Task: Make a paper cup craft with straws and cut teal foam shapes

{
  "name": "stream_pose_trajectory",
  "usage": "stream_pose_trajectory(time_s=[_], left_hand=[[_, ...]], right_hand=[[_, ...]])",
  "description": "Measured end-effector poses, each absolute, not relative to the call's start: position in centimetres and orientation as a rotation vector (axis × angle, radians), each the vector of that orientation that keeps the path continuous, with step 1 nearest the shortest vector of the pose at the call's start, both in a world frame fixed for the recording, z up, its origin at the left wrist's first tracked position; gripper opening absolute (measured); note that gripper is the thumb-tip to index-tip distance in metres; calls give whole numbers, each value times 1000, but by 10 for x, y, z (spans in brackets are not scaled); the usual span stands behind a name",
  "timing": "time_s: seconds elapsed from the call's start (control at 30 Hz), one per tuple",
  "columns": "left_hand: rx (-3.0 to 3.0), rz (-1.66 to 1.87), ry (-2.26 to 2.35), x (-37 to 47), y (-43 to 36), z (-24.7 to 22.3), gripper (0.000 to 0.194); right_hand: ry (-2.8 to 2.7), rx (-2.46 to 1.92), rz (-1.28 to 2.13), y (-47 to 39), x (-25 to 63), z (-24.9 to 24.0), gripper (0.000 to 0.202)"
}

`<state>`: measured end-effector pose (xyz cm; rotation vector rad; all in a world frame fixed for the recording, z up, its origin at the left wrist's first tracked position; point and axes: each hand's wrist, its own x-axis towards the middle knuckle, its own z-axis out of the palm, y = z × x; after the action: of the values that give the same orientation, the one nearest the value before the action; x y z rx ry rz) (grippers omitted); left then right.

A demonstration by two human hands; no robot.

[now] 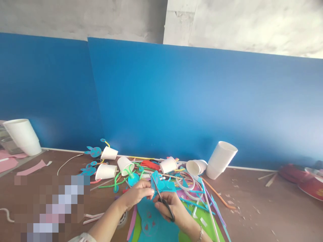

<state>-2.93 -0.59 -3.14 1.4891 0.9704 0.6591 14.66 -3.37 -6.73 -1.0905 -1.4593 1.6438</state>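
My right hand (pixel 171 206) is closed round the black handles of a pair of scissors (pixel 165 203), whose blades point up and away. The blades lie against a piece of blue paper (pixel 165 185). My left hand (pixel 140 193) pinches the near left edge of that paper, close beside the blades. Below both hands lies a larger blue sheet (pixel 161 225) with a round face and small hearts drawn on it, on top of green paper (pixel 137 228). A roll of clear tape (pixel 123 218) is partly hidden behind my left forearm.
Paper cups with blue rabbit cutouts (pixel 94 152) and pipe cleaners lie at the back left. A cup stack (pixel 222 159) leans at the back right; another cup stack (pixel 22 136) stands far left. A blue partition (pixel 202 107) bounds the table. Paper scraps (pixel 256 209) lie right.
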Motion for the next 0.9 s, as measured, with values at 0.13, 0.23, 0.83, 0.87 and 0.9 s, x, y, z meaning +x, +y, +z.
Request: stream_pose_trajectory(time_s=[0.13,0.23,0.83,0.87,0.9], left_hand=[[1486,655,983,-30,-7,-32,25],[1489,655,987,-31,-6,-33,25],[1503,685,958,-34,-1,-39,23],[1504,692,955,-35,0,-38,24],[1506,704,954,-35,1,-38,24]], right_hand=[[-1474,-1076,1647,-33,148,-66,37],[-1486,-1066,1651,-33,149,-66,35],[-1495,-1108,1657,-32,153,-70,32],[-1490,-1116,1654,-32,153,-69,32],[-1487,-1123,1648,-32,152,-68,32]])
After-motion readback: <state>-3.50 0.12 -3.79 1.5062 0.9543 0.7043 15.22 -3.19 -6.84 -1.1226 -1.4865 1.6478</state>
